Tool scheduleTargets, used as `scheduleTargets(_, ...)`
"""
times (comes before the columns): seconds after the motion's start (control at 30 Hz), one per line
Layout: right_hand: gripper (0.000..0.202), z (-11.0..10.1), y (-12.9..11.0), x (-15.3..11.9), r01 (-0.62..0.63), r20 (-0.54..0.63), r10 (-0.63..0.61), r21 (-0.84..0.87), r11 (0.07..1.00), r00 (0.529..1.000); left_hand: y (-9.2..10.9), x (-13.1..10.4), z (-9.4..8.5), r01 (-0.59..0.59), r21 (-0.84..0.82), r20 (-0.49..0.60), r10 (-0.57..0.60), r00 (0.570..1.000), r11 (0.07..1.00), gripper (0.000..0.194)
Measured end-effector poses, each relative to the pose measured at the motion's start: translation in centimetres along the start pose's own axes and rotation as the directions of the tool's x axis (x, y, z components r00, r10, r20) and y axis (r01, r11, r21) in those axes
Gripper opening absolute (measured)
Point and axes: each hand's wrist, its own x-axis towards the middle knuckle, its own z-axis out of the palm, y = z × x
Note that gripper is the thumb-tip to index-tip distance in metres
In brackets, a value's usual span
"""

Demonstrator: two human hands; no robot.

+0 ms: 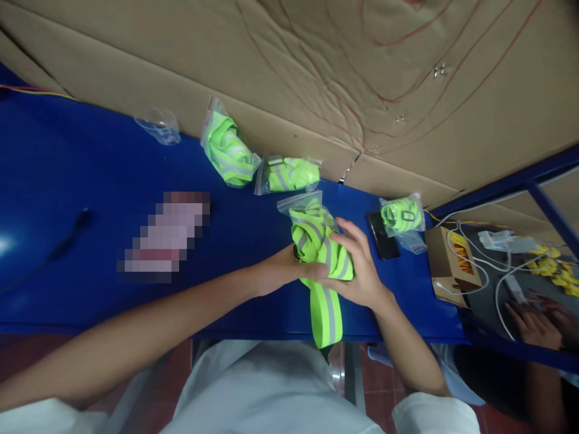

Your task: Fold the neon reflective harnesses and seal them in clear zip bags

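Observation:
A bundle of neon yellow-green straps with grey reflective stripes (332,259) is between my hands, above the blue table near its front edge. My left hand (298,268) grips its left side, the fingers partly hidden behind it. My right hand (362,271) is wrapped round the right side. One strap loop hangs below the hands past the table edge. A clear zip bag (301,203) lies right behind the bundle; whether the straps are partly inside it, I cannot tell.
Bagged strap bundles (230,150) (292,175) lean by the cardboard wall (181,72). Another bag (402,215) touches a black phone (383,236). A small cardboard box (446,259) stands right, near another person's hands (536,322). An empty-looking clear bag (161,126) lies back left.

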Motion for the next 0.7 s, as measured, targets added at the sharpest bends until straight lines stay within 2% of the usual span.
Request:
scheduleTargets(0.07, 0.066, 0.2, 0.0, -0.2, 0.010, -0.038, -0.011, -0.046, 0.999, 0.999, 0.1, -0.1, 0.0, 0.024, 0.057, 0.025, -0.026, 0.999, 0.998, 0.083)
scheduleTargets(0.13, 0.048, 0.3, -0.4, -0.3, -0.105, -0.146, 0.109, 0.033, 0.994, 0.983, -0.2, 0.0, 0.0, 0.076, 0.176, 0.090, -0.093, 0.992, 0.981, 0.062)
scheduleTargets(0.2, 0.031, 0.2, -0.6, -0.4, -0.292, -0.238, 0.346, 0.233, 0.928, 0.908, -0.9, 0.1, -0.1, 0.120, 0.283, 0.144, -0.166, 0.976, 0.952, 0.047)
scheduleTargets(0.27, 0.029, 0.1, -0.7, -0.4, -0.401, -0.239, 0.554, 0.476, 0.783, 0.798, -1.8, 0.1, -0.1, 0.154, 0.317, 0.184, -0.220, 0.958, 0.936, 0.043)
scheduleTargets(0.33, 0.038, 0.1, -0.6, -0.1, -0.416, -0.190, 0.656, 0.639, 0.648, 0.730, -2.4, 0.1, -0.2, 0.160, 0.311, 0.242, -0.241, 0.940, 0.937, 0.043)
scheduleTargets(0.4, 0.044, 0.2, -0.4, 0.2, -0.406, -0.157, 0.696, 0.715, 0.569, 0.701, -2.4, -0.1, -0.1, 0.140, 0.342, 0.315, -0.253, 0.915, 0.929, 0.041)
scheduleTargets(0.5, 0.042, 0.2, -0.1, 0.6, -0.414, -0.096, 0.724, 0.766, 0.492, 0.683, -1.9, -0.4, 0.0, 0.154, 0.364, 0.384, -0.299, 0.873, 0.918, 0.041)
scheduleTargets(0.57, 0.038, 0.0, 0.2, 0.7, -0.426, -0.077, 0.725, 0.765, 0.483, 0.685, -1.6, -0.5, 0.1, 0.191, 0.360, 0.396, -0.335, 0.855, 0.913, 0.041)
scheduleTargets(0.63, 0.033, -0.3, 0.6, 0.6, -0.430, -0.128, 0.688, 0.695, 0.576, 0.714, -1.4, -0.5, 0.0, 0.225, 0.343, 0.377, -0.353, 0.856, 0.912, 0.040)
scheduleTargets(0.7, 0.028, -0.8, 0.8, 0.3, -0.414, -0.206, 0.568, 0.500, 0.761, 0.797, -1.2, -0.4, 0.0, 0.261, 0.329, 0.326, -0.368, 0.871, 0.908, 0.038)
